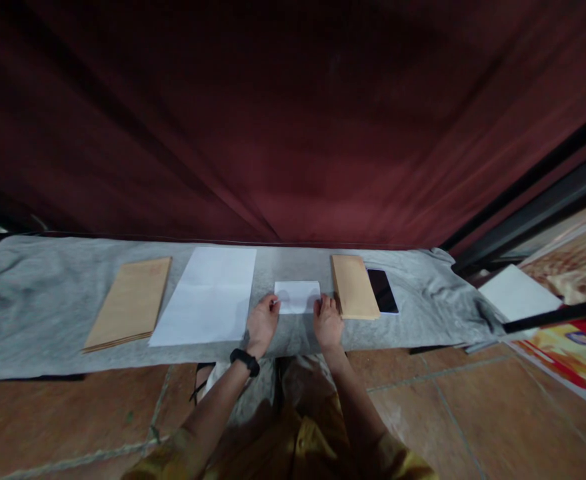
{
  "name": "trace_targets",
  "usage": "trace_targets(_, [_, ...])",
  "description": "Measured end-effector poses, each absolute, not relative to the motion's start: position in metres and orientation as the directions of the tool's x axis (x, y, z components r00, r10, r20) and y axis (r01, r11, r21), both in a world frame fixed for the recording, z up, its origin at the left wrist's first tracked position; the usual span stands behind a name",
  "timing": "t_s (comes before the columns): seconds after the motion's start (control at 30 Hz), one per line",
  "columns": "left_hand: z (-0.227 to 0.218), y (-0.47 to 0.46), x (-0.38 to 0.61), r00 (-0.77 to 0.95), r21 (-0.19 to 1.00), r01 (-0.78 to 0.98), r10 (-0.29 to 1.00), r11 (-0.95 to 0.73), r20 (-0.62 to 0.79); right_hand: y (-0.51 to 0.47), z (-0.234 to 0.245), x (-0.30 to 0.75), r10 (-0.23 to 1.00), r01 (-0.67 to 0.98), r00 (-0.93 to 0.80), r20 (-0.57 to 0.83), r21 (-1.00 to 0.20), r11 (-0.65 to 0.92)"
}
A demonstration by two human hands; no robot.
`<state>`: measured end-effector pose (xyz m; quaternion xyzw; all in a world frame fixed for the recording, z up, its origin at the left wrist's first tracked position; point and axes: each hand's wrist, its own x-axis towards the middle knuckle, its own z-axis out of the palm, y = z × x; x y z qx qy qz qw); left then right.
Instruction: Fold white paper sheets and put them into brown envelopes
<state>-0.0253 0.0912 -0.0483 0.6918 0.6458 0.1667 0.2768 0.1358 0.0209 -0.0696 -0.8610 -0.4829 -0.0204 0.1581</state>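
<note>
A small folded white paper lies on the grey cloth in front of me. My left hand rests at its lower left corner, fingers curled and pinching the edge. My right hand sits at its lower right corner, fingertips pressing on the paper. A black band is on my left wrist. A larger white sheet lies just left of my left hand. A stack of brown envelopes lies just right of my right hand.
A second brown envelope stack lies at the left of the cloth. A dark phone lies beside the right stack. A dark red curtain hangs behind. A white sheet and a colourful printed mat lie on the tiled floor at right.
</note>
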Motion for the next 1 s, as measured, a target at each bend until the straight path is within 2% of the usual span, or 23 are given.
trace_targets(0.2, [-0.0485,0.0905,-0.0232,0.096,0.599,0.801,0.986,0.003,-0.134,0.0235,-0.0691,0.1345,0.824,0.830,0.551,0.129,-0.189,-0.525])
trace_targets(1.0, [-0.0472,0.0922,-0.0213,0.096,0.578,0.816,0.985,0.003,-0.141,0.0228,-0.0761,0.1312,0.847,0.866,0.499,0.184,-0.104,-0.488])
